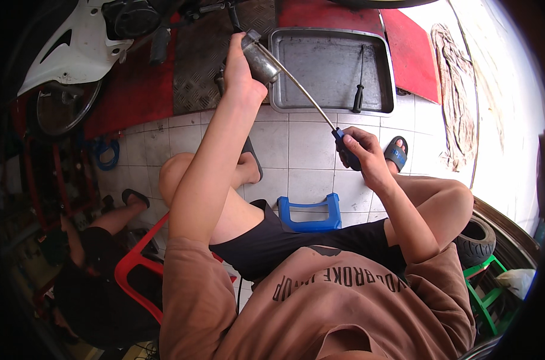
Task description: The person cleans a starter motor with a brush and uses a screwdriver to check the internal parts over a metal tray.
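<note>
My left hand [239,72] is closed around a grey, rounded metal part [262,65], held up beside the left edge of a metal tray [314,66]. In my right hand [368,157] is the blue-and-black handle of a long screwdriver [302,89]. Its shaft slants up and left, and the tip reaches the upper end of the metal part; the exact contact point is too small to make out. A second screwdriver [359,96], with a black handle, lies inside the tray at its right side.
A motorbike with a white body panel [74,42] stands at the far left by a red platform [128,90]. A blue plastic stool [309,225] is between my legs. Another person [98,252] sits at left near a red chair [128,270]. A tyre [477,243] lies at right.
</note>
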Available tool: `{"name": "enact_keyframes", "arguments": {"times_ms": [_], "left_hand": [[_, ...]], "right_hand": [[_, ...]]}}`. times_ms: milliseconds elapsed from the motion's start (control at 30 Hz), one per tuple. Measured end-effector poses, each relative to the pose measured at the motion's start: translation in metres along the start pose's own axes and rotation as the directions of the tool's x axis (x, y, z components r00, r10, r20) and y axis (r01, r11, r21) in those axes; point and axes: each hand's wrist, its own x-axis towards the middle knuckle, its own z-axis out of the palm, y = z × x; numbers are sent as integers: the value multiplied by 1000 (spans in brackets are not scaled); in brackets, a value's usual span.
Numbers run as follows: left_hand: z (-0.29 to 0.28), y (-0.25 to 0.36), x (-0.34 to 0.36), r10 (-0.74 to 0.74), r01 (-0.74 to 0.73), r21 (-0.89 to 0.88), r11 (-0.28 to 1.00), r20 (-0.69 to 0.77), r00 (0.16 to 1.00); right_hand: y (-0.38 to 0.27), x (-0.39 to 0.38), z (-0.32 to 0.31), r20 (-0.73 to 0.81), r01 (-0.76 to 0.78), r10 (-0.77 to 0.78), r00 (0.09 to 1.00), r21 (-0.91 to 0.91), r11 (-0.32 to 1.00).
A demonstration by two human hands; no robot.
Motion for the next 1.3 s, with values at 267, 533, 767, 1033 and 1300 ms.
{"name": "enact_keyframes", "arguments": {"times_ms": [267, 533, 767, 1033, 1300], "left_hand": [[1, 0, -2, 8, -8, 4, 1000, 17, 1000], [0, 0, -2, 2, -3, 5, 1000, 19, 1000], [1, 1, -2, 10, -10, -6, 1000, 3, 1000], [0, 1, -4, -5, 5, -12, 1000, 30, 1000], [0, 4, -6, -6, 7, -22, 1000, 41, 999]], "right_hand": [[-7, 1, -6, 75, -126, 118, 990, 114, 985], [-9, -1, 3, 25, 16, -15, 1000, -21, 1000], [1, 4, -9, 66, -58, 58, 996, 5, 998], [-10, -1, -2, 41, -41, 40, 998, 9, 999], [-9, 0, 3, -28, 102, -110, 993, -211, 972]]}}
